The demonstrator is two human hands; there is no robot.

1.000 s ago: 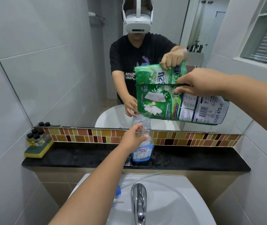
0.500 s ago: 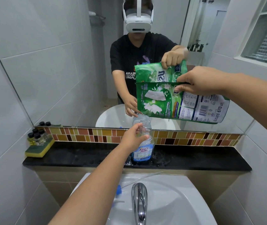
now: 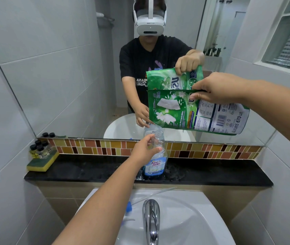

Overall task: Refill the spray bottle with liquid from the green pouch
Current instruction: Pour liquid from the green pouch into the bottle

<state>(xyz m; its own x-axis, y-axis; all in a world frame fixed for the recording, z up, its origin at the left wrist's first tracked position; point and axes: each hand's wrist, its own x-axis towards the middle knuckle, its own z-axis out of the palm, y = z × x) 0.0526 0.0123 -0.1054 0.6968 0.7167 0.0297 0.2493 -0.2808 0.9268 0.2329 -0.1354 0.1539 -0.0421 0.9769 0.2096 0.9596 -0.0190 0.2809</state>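
Left hand (image 3: 143,151) grips uncapped bottle (image 3: 155,156) — right hand (image 3: 218,89) pinches tilted green pouch (image 3: 193,114) above.

Open black ledge (image 3: 91,171) between the yellow sponge (image 3: 42,162) with its small black-capped bottles (image 3: 39,149) on the far left and the spray bottle (image 3: 155,156) in the middle. More bare ledge to the right of the bottle. Little room right over the bottle mouth: green pouch (image 3: 197,113) hangs close above it. Left hand (image 3: 145,150) blocks the bottle's left side. Mirror (image 3: 61,68) closes off the back. Tap (image 3: 151,218) and thin clear tube (image 3: 155,191) in the way lower down, over the sink (image 3: 185,221).
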